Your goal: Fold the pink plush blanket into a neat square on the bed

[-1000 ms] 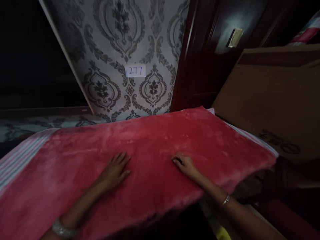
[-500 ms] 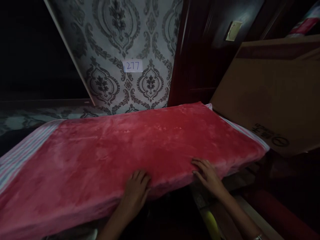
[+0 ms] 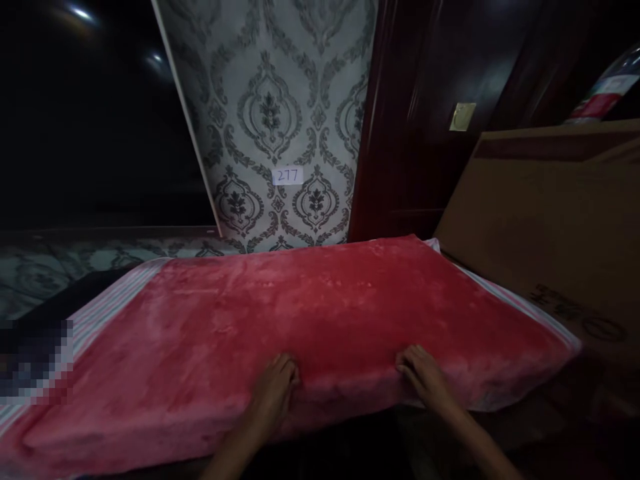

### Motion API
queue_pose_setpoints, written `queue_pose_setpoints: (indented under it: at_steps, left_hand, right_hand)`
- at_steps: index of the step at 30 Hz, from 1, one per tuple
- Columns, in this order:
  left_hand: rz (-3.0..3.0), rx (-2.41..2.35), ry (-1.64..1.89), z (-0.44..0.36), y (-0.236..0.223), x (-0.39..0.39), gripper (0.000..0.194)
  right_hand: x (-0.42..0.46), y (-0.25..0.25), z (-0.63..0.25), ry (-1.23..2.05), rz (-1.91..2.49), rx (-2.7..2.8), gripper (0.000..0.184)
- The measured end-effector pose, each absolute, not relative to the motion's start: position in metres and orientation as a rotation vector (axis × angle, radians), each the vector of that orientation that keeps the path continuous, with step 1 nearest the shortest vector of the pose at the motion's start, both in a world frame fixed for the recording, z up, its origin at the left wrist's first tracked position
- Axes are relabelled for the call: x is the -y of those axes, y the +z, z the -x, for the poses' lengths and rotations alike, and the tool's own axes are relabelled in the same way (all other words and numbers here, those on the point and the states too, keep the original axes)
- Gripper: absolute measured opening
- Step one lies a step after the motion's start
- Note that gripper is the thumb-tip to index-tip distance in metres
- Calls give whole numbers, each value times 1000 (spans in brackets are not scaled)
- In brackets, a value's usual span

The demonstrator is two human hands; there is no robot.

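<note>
A plush red cloth [image 3: 325, 313] lies spread over a long, low surface and hangs down over its front edge. My left hand [image 3: 271, 393] is at that front edge, left of the middle, its fingers curled closed on the cloth. Further right along the same edge, my right hand [image 3: 426, 377] is also closed, fingertips and thumb pinching the cloth. Beyond the red cloth's left end shows a pale striped cloth [image 3: 117, 303], and a strip of similar pale fabric borders the right end.
A large cardboard box [image 3: 540, 213] stands against the right end, with a bottle [image 3: 605, 90] behind its top. Behind are a dark screen [image 3: 100, 133], patterned wallpaper with a "277" label [image 3: 288, 175], and dark red wood panelling [image 3: 405, 133] carrying a switch plate [image 3: 463, 117].
Both hands have gone from fingers resting extended on the cloth to fingers curled closed at its front edge. The view has tilted up, so everything sits lower in the picture.
</note>
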State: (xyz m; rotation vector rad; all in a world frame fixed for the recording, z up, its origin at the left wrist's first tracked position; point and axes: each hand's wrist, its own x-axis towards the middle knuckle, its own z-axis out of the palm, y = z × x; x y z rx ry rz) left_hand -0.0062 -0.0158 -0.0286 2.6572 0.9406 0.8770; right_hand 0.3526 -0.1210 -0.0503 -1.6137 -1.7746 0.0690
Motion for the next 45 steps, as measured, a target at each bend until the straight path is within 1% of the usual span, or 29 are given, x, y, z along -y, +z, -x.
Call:
queue_pose_setpoints:
  at_steps: [4,9,13,17,20,21,22,24,26,28,34,38,42,45]
  left_hand:
    - [-2683,-895,960,7,-29,17,20]
    - [-2790,-882,979,7,-37,15,20]
    - [-2862,-867,1065,12,-47,12,16]
    - [-2935,-882,1095,13,-49,16,12]
    - [-3003,-855,1010,3,-39,25,33]
    - [-3019,-848,940,-2,-35,27,38]
    - [-3030,-846,868,-8,-33,30,38]
    - [-3029,-880,765,-21,-33,31,28]
    - [-3024,-918,737,-31,-37,30,17]
    - [-2991,-927,754,-37,-42,28,12]
    - [-2788,-859,940,-34,-29,29,12]
    - [-2784,-754,1022,-35,-25,33,10]
    - [-2856,-759,1004,-36,-36,32,12]
    - [-2919,-777,1040,-35,-41,29,11]
  right_hand:
    - [129,-48,-358,29,1633,1801,36]
    - [132,-65,-364,33,1640,1855,35]
    - [130,-76,-367,34,1612,1858,30]
    - [130,-76,-360,40,1623,1785,33]
    - [132,-69,-353,83,1625,1706,35]
    - [132,-65,-352,108,1618,1696,35]
    - [133,-61,-352,135,1610,1690,35]
    - [133,-54,-352,187,1595,1685,37]
    - [131,-46,-353,212,1585,1681,39]
    - [130,-40,-353,217,1577,1685,40]
    - [132,-24,-354,219,1570,1695,37]
    - [136,-36,-359,248,1566,1684,37]
    - [137,-53,-361,266,1583,1666,38]
    - [136,-53,-362,259,1584,1660,39]
